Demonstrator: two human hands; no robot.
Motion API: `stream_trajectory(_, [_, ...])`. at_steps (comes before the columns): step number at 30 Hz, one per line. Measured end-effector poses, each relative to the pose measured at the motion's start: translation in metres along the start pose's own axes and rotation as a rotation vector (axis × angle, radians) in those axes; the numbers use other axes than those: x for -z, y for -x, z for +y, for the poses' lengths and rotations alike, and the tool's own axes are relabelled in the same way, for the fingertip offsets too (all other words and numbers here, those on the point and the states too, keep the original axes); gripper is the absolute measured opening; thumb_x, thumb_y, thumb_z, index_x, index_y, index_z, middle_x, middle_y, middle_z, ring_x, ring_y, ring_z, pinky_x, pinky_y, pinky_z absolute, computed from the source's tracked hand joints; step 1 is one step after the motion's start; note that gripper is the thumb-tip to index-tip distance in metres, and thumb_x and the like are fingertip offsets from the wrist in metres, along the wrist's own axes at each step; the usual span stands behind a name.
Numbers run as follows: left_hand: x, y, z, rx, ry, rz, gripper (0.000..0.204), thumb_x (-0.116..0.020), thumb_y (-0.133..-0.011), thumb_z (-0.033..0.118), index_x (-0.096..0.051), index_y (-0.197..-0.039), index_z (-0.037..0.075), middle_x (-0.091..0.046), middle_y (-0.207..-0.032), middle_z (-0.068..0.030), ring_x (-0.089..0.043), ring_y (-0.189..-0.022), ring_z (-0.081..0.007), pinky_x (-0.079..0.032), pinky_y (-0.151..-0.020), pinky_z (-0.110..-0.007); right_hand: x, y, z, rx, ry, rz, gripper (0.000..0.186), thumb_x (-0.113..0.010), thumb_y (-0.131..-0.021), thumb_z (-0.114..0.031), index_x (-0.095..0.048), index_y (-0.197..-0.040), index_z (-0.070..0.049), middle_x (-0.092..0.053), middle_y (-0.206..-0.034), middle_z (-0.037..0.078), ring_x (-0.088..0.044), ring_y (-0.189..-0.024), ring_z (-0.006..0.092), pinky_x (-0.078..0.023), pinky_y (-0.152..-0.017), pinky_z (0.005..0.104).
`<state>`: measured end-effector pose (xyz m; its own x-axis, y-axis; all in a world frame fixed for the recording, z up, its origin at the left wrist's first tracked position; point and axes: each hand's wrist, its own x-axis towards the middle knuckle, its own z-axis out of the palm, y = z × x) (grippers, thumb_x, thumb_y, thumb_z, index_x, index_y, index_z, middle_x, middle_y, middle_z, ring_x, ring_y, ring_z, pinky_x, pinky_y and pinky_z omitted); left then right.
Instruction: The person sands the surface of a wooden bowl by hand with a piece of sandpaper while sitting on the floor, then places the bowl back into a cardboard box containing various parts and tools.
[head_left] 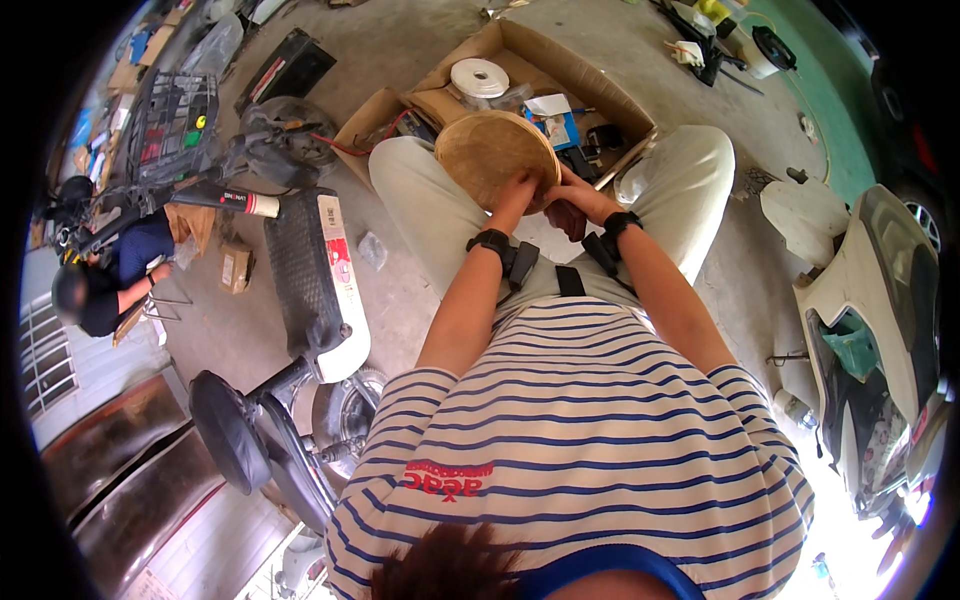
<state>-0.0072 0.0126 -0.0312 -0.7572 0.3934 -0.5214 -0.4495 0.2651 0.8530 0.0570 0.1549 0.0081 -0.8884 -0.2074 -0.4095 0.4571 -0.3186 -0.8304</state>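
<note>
Clasping a round tan woven basket (495, 155), left hand (522, 187) and right hand (566, 203) grip its lower rim.

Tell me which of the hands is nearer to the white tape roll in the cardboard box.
Left. The left hand grips the round woven basket just below the white tape roll; the right hand sits farther to the right, at the basket's lower edge.

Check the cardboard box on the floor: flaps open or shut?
Open. The cardboard box has its flaps spread outward, and a white tape roll and other small items show inside, just beyond the round woven basket.
</note>
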Motion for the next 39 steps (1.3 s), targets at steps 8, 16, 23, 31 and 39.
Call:
stream_trajectory(8, [0.001, 0.007, 0.005, 0.04, 0.05, -0.029, 0.024, -0.045, -0.087, 0.022, -0.06, -0.088, 0.004, -0.055, -0.062, -0.0039, -0.049, -0.049, -0.0113, -0.037, -0.045, -0.024, 0.002, -0.001, 0.005, -0.017, 0.1, 0.061, 0.065, -0.06, -0.073, -0.007, -0.034, -0.133, -0.012, -0.057, -0.089, 0.008, -0.057, -0.07, 0.0157, -0.047, -0.063, 0.028])
stream_trajectory(16, [0.001, 0.006, 0.002, 0.036, -0.018, -0.044, 0.031, -0.044, -0.086, 0.026, -0.059, -0.074, 0.001, -0.056, -0.056, -0.0076, -0.05, -0.047, -0.015, -0.037, -0.044, -0.027, 0.011, -0.005, 0.013, 0.004, 0.108, 0.099, 0.046, -0.061, -0.07, -0.007, -0.047, -0.113, -0.003, -0.057, -0.091, 0.007, -0.056, -0.074, 0.0157, -0.046, -0.066, 0.0274])
stream_trajectory(23, [0.005, -0.003, -0.011, -0.132, -0.469, 0.053, 0.036, -0.043, -0.085, 0.027, -0.059, -0.065, 0.002, -0.056, -0.056, -0.0091, -0.052, -0.048, -0.0187, -0.04, -0.048, -0.03, 0.003, -0.003, 0.008, -0.091, 0.096, 0.062, 0.05, -0.062, -0.068, -0.008, -0.048, -0.116, -0.003, -0.057, -0.096, 0.006, -0.054, -0.083, 0.0144, -0.044, -0.074, 0.0263])
stream_trajectory(31, [0.007, -0.001, -0.015, -0.075, -0.054, 0.05, 0.026, -0.045, -0.084, 0.02, -0.059, -0.077, -0.002, -0.059, -0.062, -0.0111, -0.056, -0.053, -0.0182, -0.043, -0.05, -0.03, -0.004, 0.005, -0.011, -0.036, -0.035, 0.114, 0.049, -0.056, -0.071, -0.006, -0.044, -0.119, -0.005, -0.058, -0.081, 0.01, -0.058, -0.063, 0.0178, -0.048, -0.057, 0.0294])
stream_trajectory(39, [0.009, 0.001, -0.013, -0.136, -0.234, 0.088, 0.023, -0.047, -0.083, 0.017, -0.057, -0.077, -0.002, -0.057, -0.063, -0.0082, -0.054, -0.055, -0.0168, -0.042, -0.052, -0.028, 0.006, -0.004, 0.0, -0.031, -0.222, 0.212, 0.041, -0.051, -0.076, -0.007, -0.046, -0.117, -0.005, -0.057, -0.087, 0.009, -0.057, -0.067, 0.0188, -0.048, -0.061, 0.0307])
